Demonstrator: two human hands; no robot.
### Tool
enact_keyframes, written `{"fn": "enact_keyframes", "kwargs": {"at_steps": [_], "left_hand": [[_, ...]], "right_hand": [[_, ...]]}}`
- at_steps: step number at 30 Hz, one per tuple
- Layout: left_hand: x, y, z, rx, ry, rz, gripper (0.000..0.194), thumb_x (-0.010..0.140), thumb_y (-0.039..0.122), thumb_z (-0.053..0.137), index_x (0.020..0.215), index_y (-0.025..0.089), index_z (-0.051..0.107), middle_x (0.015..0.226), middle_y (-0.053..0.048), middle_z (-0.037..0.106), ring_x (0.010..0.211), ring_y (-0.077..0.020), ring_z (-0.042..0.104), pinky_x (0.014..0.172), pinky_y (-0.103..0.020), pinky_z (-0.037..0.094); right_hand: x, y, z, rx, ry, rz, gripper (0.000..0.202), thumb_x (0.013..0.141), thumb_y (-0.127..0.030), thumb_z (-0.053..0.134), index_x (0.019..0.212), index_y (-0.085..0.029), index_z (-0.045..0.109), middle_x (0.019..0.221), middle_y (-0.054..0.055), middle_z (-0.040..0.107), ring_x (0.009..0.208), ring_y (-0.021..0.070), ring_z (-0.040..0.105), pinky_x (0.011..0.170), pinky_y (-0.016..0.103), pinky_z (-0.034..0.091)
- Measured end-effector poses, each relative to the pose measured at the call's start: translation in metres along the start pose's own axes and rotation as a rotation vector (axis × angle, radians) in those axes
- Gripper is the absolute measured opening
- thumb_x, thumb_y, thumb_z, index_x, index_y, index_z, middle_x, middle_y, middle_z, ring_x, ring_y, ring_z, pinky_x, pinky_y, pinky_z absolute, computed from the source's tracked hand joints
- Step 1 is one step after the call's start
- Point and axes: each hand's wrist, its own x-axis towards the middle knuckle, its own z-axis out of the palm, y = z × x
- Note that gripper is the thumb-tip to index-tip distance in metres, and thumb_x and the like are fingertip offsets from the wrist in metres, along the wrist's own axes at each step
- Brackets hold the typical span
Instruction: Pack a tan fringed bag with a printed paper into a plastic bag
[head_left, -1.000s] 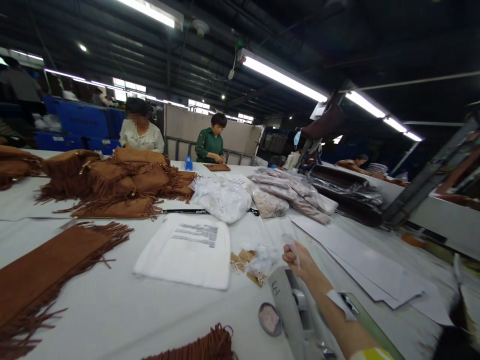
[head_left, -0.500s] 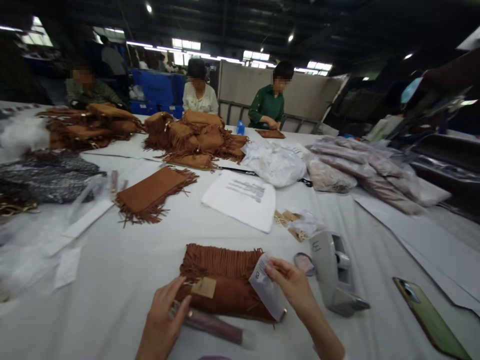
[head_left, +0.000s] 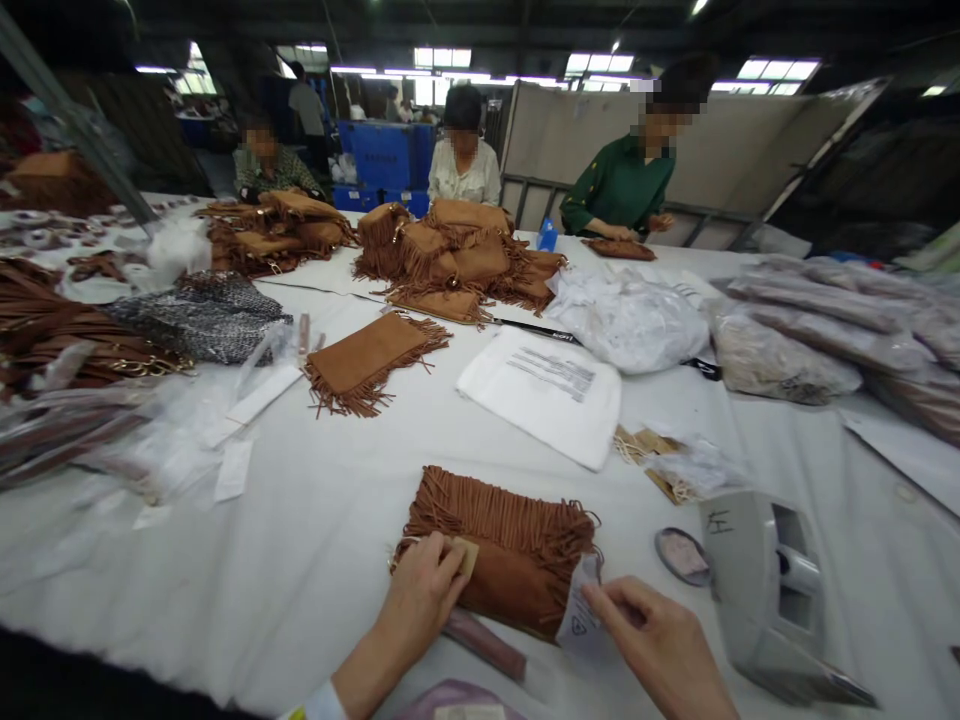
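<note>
A brown fringed pouch (head_left: 510,585) lies flat on the white-covered table, its fringe folded back along the far side. My left hand (head_left: 426,585) is closed on a small tan tag (head_left: 468,556) at the pouch's left end. My right hand (head_left: 649,625) pinches a translucent printed plastic bag (head_left: 581,605), which hangs over the pouch's right end. Under my left wrist, a wrapped brown strap (head_left: 487,645) sticks out along the pouch's near edge. A purplish item with a pale label (head_left: 469,712) shows at the bottom edge.
A grey tape dispenser (head_left: 772,590) and a small round dish (head_left: 682,556) stand right. Beyond lie a white printed cloth bag (head_left: 541,395), another fringed pouch (head_left: 371,355), tan tags (head_left: 660,455), clear plastic (head_left: 630,315) and heaped pouches (head_left: 457,255). Several people work across the table.
My left hand has moved from beside the pouch's left end onto the tan tag. My right hand still holds the plastic bag, now lower at the right end. The camera has turned left.
</note>
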Motion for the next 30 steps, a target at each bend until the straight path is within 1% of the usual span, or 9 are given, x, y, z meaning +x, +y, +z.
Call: {"fn": "enact_keyframes", "kwargs": {"at_steps": [3, 7, 9, 11, 15, 17, 20, 24, 30], "left_hand": [[0.0, -0.001, 0.008, 0.037, 0.123, 0.083, 0.016, 0.089, 0.015, 0.052, 0.099, 0.019, 0.064, 0.081, -0.006, 0.06, 0.076, -0.0196, 0.057, 0.068, -0.034, 0.051], [-0.015, -0.007, 0.011, -0.068, 0.359, 0.299, 0.024, 0.086, 0.011, 0.056, 0.108, 0.016, 0.062, 0.078, -0.006, 0.063, 0.07, -0.0163, 0.057, 0.064, -0.029, 0.05], [-0.024, -0.008, 0.006, -0.153, 0.435, 0.335, 0.029, 0.084, 0.008, 0.057, 0.112, 0.015, 0.061, 0.08, -0.006, 0.065, 0.071, -0.0155, 0.058, 0.065, -0.028, 0.051], [-0.029, -0.009, -0.003, -0.242, 0.513, 0.236, 0.03, 0.085, 0.006, 0.056, 0.113, 0.015, 0.061, 0.084, -0.006, 0.066, 0.076, -0.0148, 0.061, 0.069, -0.026, 0.052], [-0.025, -0.016, -0.031, -0.289, 0.725, -0.163, 0.014, 0.086, 0.011, 0.058, 0.097, 0.017, 0.065, 0.084, -0.002, 0.065, 0.077, -0.0122, 0.062, 0.073, -0.023, 0.051], [-0.019, -0.022, -0.043, -0.273, 0.807, -0.295, 0.007, 0.085, 0.016, 0.06, 0.089, 0.018, 0.065, 0.081, 0.0, 0.065, 0.074, -0.0115, 0.062, 0.069, -0.022, 0.051], [-0.01, -0.029, -0.05, -0.283, 0.82, -0.328, 0.006, 0.086, 0.019, 0.06, 0.088, 0.018, 0.066, 0.079, 0.0, 0.065, 0.071, -0.0116, 0.062, 0.066, -0.022, 0.051], [-0.004, -0.029, -0.044, -0.312, 0.752, -0.214, 0.01, 0.086, 0.015, 0.059, 0.092, 0.018, 0.067, 0.081, -0.002, 0.066, 0.073, -0.0126, 0.063, 0.067, -0.023, 0.052], [-0.003, -0.024, -0.026, -0.315, 0.677, -0.014, 0.025, 0.084, 0.006, 0.058, 0.105, 0.017, 0.064, 0.085, -0.005, 0.066, 0.078, -0.0149, 0.063, 0.071, -0.026, 0.054]], "right_hand": [[0.002, 0.0, 0.018, 0.036, -0.081, -0.005, 0.045, 0.082, -0.057, 0.047, 0.059, -0.022, 0.065, 0.059, 0.002, 0.065, 0.057, 0.0171, 0.059, 0.053, 0.025, 0.04], [0.008, -0.004, 0.035, 0.073, -0.166, -0.027, 0.043, 0.083, -0.052, 0.046, 0.061, -0.021, 0.065, 0.061, 0.002, 0.065, 0.059, 0.0177, 0.058, 0.054, 0.025, 0.039], [0.01, -0.011, 0.041, 0.073, -0.198, -0.044, 0.043, 0.083, -0.05, 0.046, 0.058, -0.02, 0.063, 0.058, 0.001, 0.063, 0.057, 0.0171, 0.056, 0.053, 0.025, 0.036], [0.015, -0.024, 0.048, 0.099, -0.25, -0.081, 0.042, 0.084, -0.047, 0.047, 0.057, -0.019, 0.061, 0.058, 0.001, 0.063, 0.057, 0.0164, 0.055, 0.052, 0.025, 0.034], [0.031, -0.059, 0.069, 0.177, -0.37, -0.217, 0.036, 0.087, -0.038, 0.049, 0.061, -0.017, 0.061, 0.061, 0.0, 0.063, 0.06, 0.0144, 0.055, 0.055, 0.023, 0.033], [0.043, -0.075, 0.085, 0.191, -0.397, -0.28, 0.035, 0.089, -0.034, 0.048, 0.062, -0.017, 0.063, 0.062, -0.001, 0.063, 0.061, 0.0138, 0.055, 0.056, 0.023, 0.033], [0.062, -0.09, 0.114, 0.155, -0.395, -0.354, 0.03, 0.089, -0.029, 0.051, 0.067, -0.019, 0.067, 0.068, 0.0, 0.066, 0.067, 0.0146, 0.058, 0.062, 0.024, 0.037], [0.08, -0.095, 0.139, 0.019, -0.276, -0.43, 0.015, 0.085, -0.032, 0.061, 0.079, -0.022, 0.07, 0.08, 0.003, 0.067, 0.081, 0.0191, 0.059, 0.073, 0.028, 0.042], [0.062, -0.068, 0.11, 0.039, -0.065, -0.493, 0.014, 0.091, -0.027, 0.053, 0.094, -0.021, 0.064, 0.091, 0.006, 0.063, 0.09, 0.0204, 0.054, 0.083, 0.035, 0.044]]}}
